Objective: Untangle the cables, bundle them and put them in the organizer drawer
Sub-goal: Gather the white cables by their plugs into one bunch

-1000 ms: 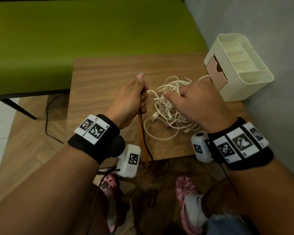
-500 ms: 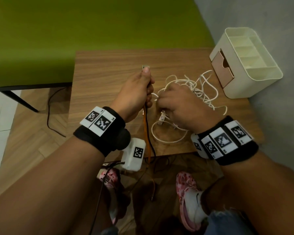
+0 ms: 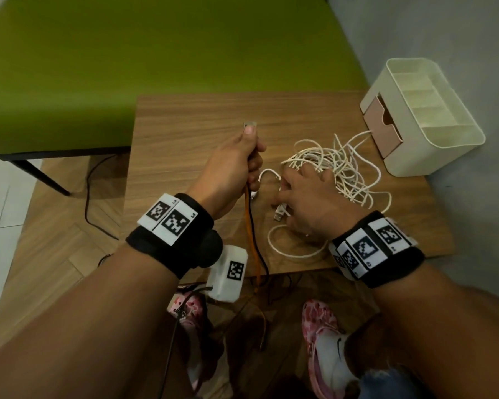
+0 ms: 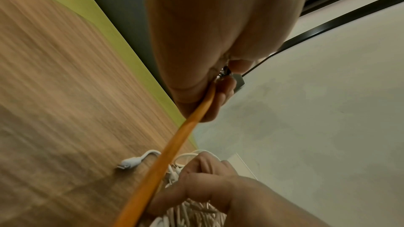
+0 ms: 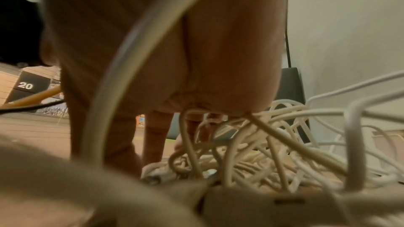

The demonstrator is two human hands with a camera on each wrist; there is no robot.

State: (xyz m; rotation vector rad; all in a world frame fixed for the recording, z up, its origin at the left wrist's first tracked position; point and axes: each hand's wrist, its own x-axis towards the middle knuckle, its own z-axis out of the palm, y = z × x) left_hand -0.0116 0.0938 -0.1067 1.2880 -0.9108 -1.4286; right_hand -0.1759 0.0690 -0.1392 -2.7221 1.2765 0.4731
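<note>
My left hand [image 3: 236, 165] grips an orange cable [image 3: 249, 226] and a black cable [image 3: 260, 254] upright over the wooden table [image 3: 185, 139]. A metal plug [image 3: 249, 124] sticks out above the thumb, and both cables hang over the table's near edge. In the left wrist view the orange cable [image 4: 174, 144] runs taut from the fist. My right hand [image 3: 308, 197] sits on the white cable tangle [image 3: 343, 165], its fingers curled into the strands [image 5: 273, 144]. USB plugs [image 3: 280, 213] lie by its thumb. The cream organizer [image 3: 427, 119] with its pink drawer [image 3: 382, 125] stands at the right.
A green bench [image 3: 156, 53] borders the table's far and left side. A grey wall [image 3: 458, 38] closes the right. A black cord [image 3: 90, 197] trails on the floor at left. Feet in pink shoes [image 3: 320, 326] are under the near edge.
My right hand has moved away from the left hand, rightward onto the white tangle, with its fingers spread wider. The left hand keeps the same hold on the orange and black cables.
</note>
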